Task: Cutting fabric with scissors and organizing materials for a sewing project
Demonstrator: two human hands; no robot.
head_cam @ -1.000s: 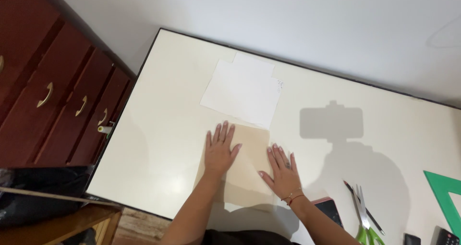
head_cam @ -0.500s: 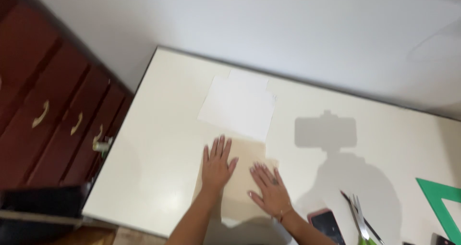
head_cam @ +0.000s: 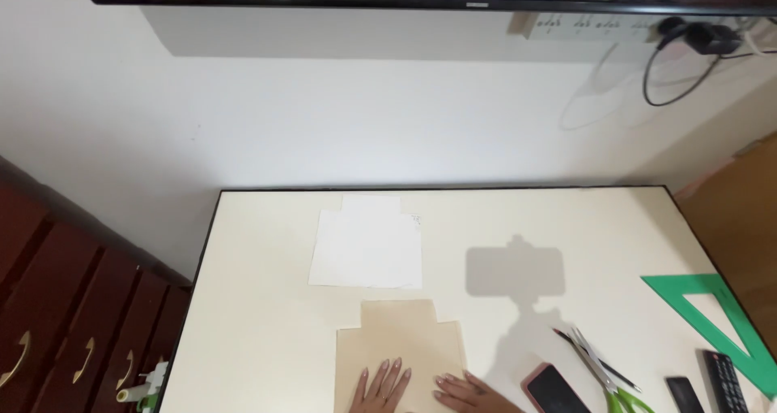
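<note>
Tan card (head_cam: 398,344) under both flat hands, table edge (head_cam: 194,300) well apart

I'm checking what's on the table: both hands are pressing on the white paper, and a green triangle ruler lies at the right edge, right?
Not quite. In the head view, both the left hand and the right hand press on the tan paper. The white paper lies untouched farther back. The green triangle ruler is indeed at the right edge.

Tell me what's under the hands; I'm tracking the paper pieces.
Both the left hand and right hand lie flat on the tan sheet, which rests on the table. Anything beneath that sheet is covered.
</note>
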